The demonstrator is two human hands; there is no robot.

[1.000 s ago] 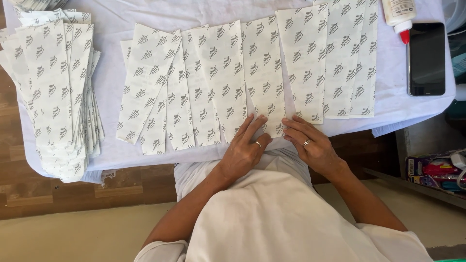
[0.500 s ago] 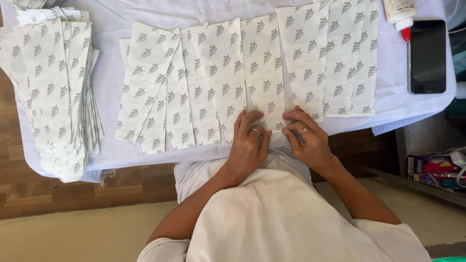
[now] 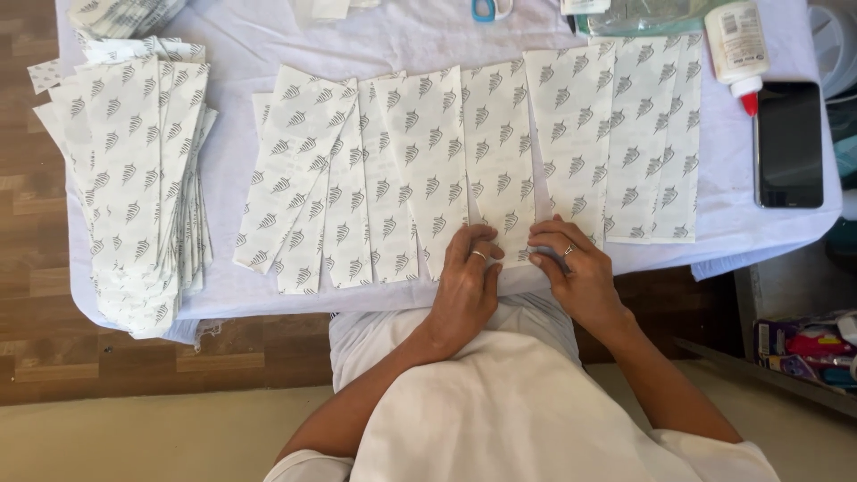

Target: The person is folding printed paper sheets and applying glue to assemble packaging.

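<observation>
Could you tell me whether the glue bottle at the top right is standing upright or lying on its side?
Lying on its side: the glue bottle rests flat on the white cloth, red tip toward the phone.
</observation>
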